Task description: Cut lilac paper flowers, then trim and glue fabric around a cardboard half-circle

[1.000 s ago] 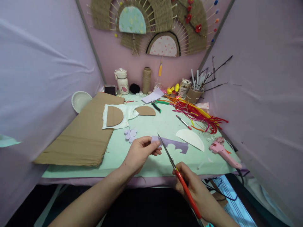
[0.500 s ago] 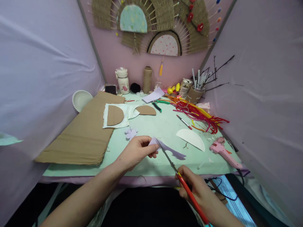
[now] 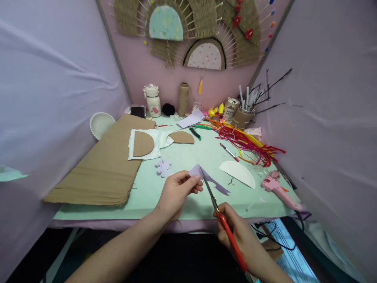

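My left hand (image 3: 176,191) pinches a lilac paper strip (image 3: 216,184) with a scalloped cut edge, holding it just above the green mat (image 3: 188,157). My right hand (image 3: 239,232) grips red-handled scissors (image 3: 225,225); their blades point up and left and meet the paper close to my left fingertips. A cut lilac paper flower (image 3: 163,166) lies on the mat just beyond my left hand. A white half-circle of paper (image 3: 237,173) lies to the right of the strip.
A large cardboard sheet (image 3: 103,165) covers the left side, with a paper plate (image 3: 101,124) behind it. A pink glue gun (image 3: 278,188) lies at the right edge. Red and yellow pipe cleaners (image 3: 247,143), green pliers (image 3: 196,131), a twine spool (image 3: 183,99) and a jar (image 3: 153,101) stand further back.
My left hand has turned and lifted the lilac strip, so its near end now points upward. The scissors have shifted slightly with it and stay at the paper.
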The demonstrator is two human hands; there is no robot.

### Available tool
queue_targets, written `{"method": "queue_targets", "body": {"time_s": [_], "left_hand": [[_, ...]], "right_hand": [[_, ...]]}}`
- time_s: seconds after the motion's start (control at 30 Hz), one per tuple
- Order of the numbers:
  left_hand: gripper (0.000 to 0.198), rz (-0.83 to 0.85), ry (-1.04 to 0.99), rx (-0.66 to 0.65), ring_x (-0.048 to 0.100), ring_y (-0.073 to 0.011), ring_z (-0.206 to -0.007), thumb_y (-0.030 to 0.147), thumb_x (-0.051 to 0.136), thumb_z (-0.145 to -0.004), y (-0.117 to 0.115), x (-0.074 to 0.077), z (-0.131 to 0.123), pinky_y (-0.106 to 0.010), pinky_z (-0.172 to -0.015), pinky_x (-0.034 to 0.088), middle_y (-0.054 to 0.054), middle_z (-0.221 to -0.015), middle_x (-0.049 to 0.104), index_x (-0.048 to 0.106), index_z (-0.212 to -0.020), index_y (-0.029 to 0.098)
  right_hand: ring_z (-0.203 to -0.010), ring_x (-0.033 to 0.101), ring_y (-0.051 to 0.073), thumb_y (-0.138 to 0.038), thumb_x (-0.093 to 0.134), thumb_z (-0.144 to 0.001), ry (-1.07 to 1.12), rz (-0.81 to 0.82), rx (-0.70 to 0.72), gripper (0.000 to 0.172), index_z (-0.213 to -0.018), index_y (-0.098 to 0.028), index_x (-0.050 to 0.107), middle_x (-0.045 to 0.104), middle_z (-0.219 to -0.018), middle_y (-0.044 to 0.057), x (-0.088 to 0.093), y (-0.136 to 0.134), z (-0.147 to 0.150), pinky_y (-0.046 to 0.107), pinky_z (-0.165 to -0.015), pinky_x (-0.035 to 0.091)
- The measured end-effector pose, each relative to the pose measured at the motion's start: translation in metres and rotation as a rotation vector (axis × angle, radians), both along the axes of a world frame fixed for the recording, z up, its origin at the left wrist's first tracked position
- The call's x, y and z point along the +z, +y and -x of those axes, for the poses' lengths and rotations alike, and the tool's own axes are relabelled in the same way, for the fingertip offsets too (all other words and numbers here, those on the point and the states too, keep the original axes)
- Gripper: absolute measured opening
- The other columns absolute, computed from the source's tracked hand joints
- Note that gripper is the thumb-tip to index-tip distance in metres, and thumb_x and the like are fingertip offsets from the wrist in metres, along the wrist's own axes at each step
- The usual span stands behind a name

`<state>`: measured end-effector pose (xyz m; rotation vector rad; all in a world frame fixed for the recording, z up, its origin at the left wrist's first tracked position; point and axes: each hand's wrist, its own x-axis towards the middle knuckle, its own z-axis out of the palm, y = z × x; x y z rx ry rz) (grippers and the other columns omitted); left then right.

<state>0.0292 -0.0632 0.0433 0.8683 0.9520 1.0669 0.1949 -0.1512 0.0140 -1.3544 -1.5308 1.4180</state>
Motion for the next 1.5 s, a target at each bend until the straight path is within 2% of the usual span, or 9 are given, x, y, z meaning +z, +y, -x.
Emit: {"method": "queue_targets", "body": {"time_s": [0.23, 0.47, 0.83, 0.97, 1.2, 1.5], "left_hand": [[0.022, -0.017, 0.066, -0.066, 0.059, -0.0095, -0.057, 0.033, 0.071, -0.073, 0.001, 0.0, 0.005, -0.021, -0.059, 0.046, -0.003, -0.06, 0.066, 0.067, -0.065, 0.013], [0.017, -0.024, 0.101, -0.132, 0.058, -0.0098, -0.058, 0.029, 0.07, -0.073, 0.003, 0.007, 0.013, -0.021, -0.058, 0.044, -0.002, -0.063, 0.065, 0.067, -0.065, 0.013], [0.017, -0.063, 0.184, -0.268, 0.054, -0.0093, -0.056, 0.026, 0.067, -0.074, 0.009, 0.012, 0.025, -0.022, -0.059, 0.043, 0.001, -0.057, 0.061, 0.062, -0.063, 0.015], [0.02, -0.127, 0.231, -0.246, 0.054, -0.0096, -0.059, 0.027, 0.063, -0.078, 0.006, 0.013, 0.024, -0.022, -0.062, 0.043, 0.001, -0.058, 0.062, 0.062, -0.063, 0.016], [0.029, -0.199, 0.251, -0.128, 0.06, -0.0118, -0.064, 0.038, 0.056, -0.085, -0.002, 0.004, 0.014, -0.024, -0.066, 0.047, -0.002, -0.067, 0.066, 0.063, -0.068, 0.015], [0.03, -0.227, 0.314, -0.219, 0.058, -0.0117, -0.064, 0.037, 0.053, -0.087, -0.002, 0.013, 0.016, -0.023, -0.066, 0.046, -0.002, -0.064, 0.064, 0.062, -0.067, 0.015]], "right_hand": [[-0.057, 0.024, 0.011, -0.025, 0.048, -0.079, -0.013, 0.002, 0.022, 0.016, -0.082, -0.024, 0.032, 0.029, -0.066, -0.007, 0.005, 0.001, -0.001, 0.023, -0.049, 0.024], [-0.056, 0.024, 0.01, -0.02, 0.047, -0.077, -0.04, 0.067, 0.036, 0.018, -0.077, -0.024, 0.029, 0.029, -0.065, -0.008, 0.008, 0.002, -0.006, 0.023, -0.049, 0.023], [-0.055, 0.028, 0.01, -0.015, 0.045, -0.072, -0.077, 0.12, 0.07, 0.016, -0.075, -0.023, 0.032, 0.032, -0.06, -0.009, 0.015, -0.003, -0.011, 0.022, -0.049, 0.023], [-0.053, 0.028, 0.009, -0.015, 0.045, -0.071, -0.068, 0.122, 0.062, 0.017, -0.075, -0.024, 0.031, 0.033, -0.059, -0.009, 0.012, -0.004, -0.01, 0.022, -0.048, 0.022], [-0.055, 0.027, 0.01, -0.018, 0.048, -0.076, -0.062, 0.054, 0.047, 0.015, -0.078, -0.023, 0.033, 0.033, -0.064, -0.008, 0.0, -0.004, -0.01, 0.022, -0.05, 0.024], [-0.054, 0.027, 0.009, -0.018, 0.048, -0.071, -0.01, 0.081, 0.094, 0.021, -0.08, -0.024, 0.03, 0.031, -0.066, -0.008, 0.007, -0.004, -0.008, 0.022, -0.049, 0.023]]}}
